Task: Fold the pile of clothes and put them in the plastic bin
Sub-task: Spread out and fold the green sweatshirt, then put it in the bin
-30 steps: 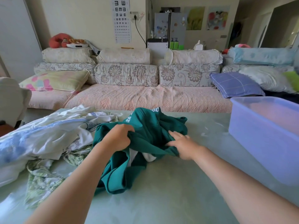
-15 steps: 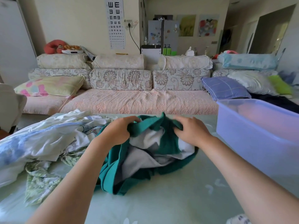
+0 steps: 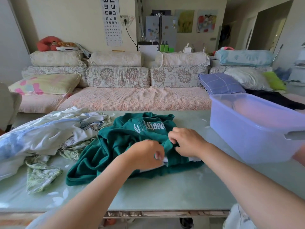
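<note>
Your left hand (image 3: 145, 154), right hand (image 3: 186, 142) both pinch green top (image 3: 115, 146), all bunched. Nothing folded yet: pile (image 3: 49, 134) waits, bin (image 3: 247, 134) looks empty.

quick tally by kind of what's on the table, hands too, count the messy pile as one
green sweatshirt: 1
pile of unfolded clothes: 1
plastic bin: 1
hands: 2, left hand and right hand, both gripping the green sweatshirt
total: 5
</note>
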### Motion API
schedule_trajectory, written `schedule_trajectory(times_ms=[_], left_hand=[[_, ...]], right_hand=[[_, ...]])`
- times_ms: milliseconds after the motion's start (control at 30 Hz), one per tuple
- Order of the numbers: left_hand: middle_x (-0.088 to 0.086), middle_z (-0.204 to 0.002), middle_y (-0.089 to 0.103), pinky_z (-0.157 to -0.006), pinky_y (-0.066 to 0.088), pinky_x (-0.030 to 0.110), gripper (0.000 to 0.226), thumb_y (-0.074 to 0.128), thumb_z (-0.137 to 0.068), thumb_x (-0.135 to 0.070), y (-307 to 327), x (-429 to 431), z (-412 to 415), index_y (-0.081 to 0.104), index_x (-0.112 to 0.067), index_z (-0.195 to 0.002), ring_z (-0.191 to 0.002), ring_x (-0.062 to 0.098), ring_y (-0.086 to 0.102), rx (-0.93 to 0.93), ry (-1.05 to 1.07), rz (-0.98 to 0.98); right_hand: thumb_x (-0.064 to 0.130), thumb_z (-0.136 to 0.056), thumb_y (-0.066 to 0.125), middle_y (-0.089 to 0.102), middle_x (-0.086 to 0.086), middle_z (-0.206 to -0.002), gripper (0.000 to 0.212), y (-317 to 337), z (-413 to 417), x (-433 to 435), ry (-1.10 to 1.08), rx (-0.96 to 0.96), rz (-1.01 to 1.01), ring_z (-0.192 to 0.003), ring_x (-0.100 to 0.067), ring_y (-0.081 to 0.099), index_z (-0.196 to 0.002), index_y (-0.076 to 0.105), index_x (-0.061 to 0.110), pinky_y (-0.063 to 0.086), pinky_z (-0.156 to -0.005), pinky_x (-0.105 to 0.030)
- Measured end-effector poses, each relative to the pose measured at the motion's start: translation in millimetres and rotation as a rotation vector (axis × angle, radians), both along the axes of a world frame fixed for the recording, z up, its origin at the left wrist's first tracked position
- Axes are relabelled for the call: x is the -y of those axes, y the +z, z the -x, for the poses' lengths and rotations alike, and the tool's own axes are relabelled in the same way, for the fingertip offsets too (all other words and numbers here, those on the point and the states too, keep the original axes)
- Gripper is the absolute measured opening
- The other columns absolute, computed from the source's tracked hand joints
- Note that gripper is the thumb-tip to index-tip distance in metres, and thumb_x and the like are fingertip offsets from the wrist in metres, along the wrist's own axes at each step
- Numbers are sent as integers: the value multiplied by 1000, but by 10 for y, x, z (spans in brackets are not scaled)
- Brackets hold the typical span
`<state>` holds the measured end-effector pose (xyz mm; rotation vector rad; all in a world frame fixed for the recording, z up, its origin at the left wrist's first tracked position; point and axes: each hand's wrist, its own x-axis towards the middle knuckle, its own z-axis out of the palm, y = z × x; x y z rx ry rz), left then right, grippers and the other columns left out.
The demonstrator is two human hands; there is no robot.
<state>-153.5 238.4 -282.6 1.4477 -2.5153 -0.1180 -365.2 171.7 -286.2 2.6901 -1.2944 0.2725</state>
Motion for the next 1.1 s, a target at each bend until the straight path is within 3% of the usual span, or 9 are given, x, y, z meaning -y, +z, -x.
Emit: schedule_trajectory(times_ms=[167, 300, 433, 533, 600, 733, 800, 967, 1100], left_hand=[[-6, -112, 58, -89, 41, 32, 46, 63, -77, -56, -348, -6, 25, 62, -33, -117, -109, 19, 50, 455, 28, 10], [-6, -105, 65, -81, 49, 32, 26, 58, -85, -33, -416, -5, 0, 68, -29, -109, -102, 23, 60, 564, 74, -39], [-3, -111, 65, -85, 53, 35, 32, 54, -86, -15, -424, -11, 9, 70, -28, -111, -104, 24, 61, 531, 78, -130], [-9, -99, 65, -77, 52, 27, 23, 57, -82, -18, -80, -72, -19, 70, -32, -94, -91, 15, 62, 186, 86, -291], [-14, -83, 64, -70, 50, 23, 18, 55, -77, -16, 179, -119, -122, 66, -32, -76, -78, 9, 60, 26, 129, -412], [-2, -99, 73, -90, 53, 33, 24, 56, -82, -21, 217, -210, -278, 73, -20, -99, -89, 20, 67, 428, 140, -757], [-6, -94, 75, -93, 53, 30, 20, 56, -91, -19, 96, -206, -247, 73, -16, -98, -88, 14, 71, 392, 141, -908], [-16, -102, 62, -81, 46, 20, 18, 65, -86, -25, -11, -22, -109, 65, -31, -103, -98, 8, 58, -65, 145, -173], [0, -147, 33, -107, 36, 41, 97, 76, -75, -43, -260, 98, -48, 19, -27, -151, -132, 25, 34, -32, 214, -50]], right_hand=[[31, -73, 69, 52, 12, -89, 20, -191, -22, -122, 76, -55, -102, -85, -20, 53, -89, 56, 29, 39, -68, -31], [42, -69, 73, 46, 1, -125, 76, -404, 150, -114, 3, -305, -128, -124, -21, 45, -139, 45, 34, 25, -110, -42], [37, -77, 72, 13, -10, -162, 93, -478, 242, -127, -104, -369, -111, -152, -24, 8, -155, 20, 38, 1, -120, -61], [36, -82, 70, 4, -10, -166, 94, -500, 262, -131, -158, -378, -93, -153, -25, 3, -156, 13, 40, 3, -118, -65], [46, -80, 65, 14, -7, -164, 89, -467, 294, -135, -136, -280, -130, -152, -24, 12, -155, 17, 42, 8, -119, -59], [39, -75, 50, 50, 4, -136, 58, -323, 313, -174, -53, 294, -252, -125, -18, 50, -131, 62, 32, 37, -110, -40], [27, -77, 52, 50, 5, -126, 49, -275, 333, -138, -102, 475, -209, -120, -17, 51, -124, 65, 26, 42, -104, -38], [35, -83, 65, 51, 3, -144, 70, -297, 414, -110, -308, 341, -402, -129, -18, 49, -148, 40, 32, 44, -103, -35], [30, -73, 83, 58, 6, -127, 69, -292, 340, -99, -277, 430, -499, -117, -15, 55, -135, 54, 23, 45, -93, -28]])
